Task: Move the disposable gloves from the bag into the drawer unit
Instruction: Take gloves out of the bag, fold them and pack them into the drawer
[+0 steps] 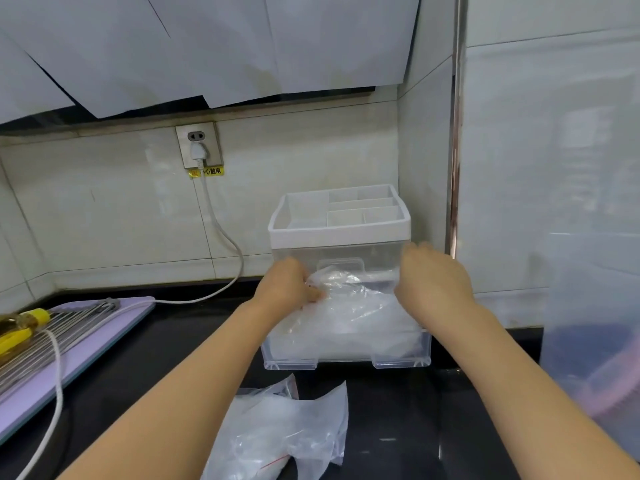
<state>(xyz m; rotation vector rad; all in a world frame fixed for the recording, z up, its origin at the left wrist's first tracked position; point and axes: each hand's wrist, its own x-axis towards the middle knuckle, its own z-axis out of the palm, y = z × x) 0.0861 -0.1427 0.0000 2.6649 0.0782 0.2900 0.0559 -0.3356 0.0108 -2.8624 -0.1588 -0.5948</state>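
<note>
A clear plastic drawer unit (339,233) with a white compartmented top stands on the black counter against the wall. Its lower drawer (346,358) is pulled out and holds a crumpled heap of clear disposable gloves (353,313). My left hand (289,285) pinches the heap at its left side. At the right side my right hand (433,280) has curled fingers on the gloves, beside the unit's right wall. The clear zip bag (280,434) lies crumpled on the counter in front of the drawer, with some plastic still inside.
A lilac tray (114,327) with a metal rack and a yellow-capped oil bottle (20,334) sits at the left. A white cord (221,244) runs from the wall socket down across the counter. A translucent plastic sheet (588,323) hangs at the right.
</note>
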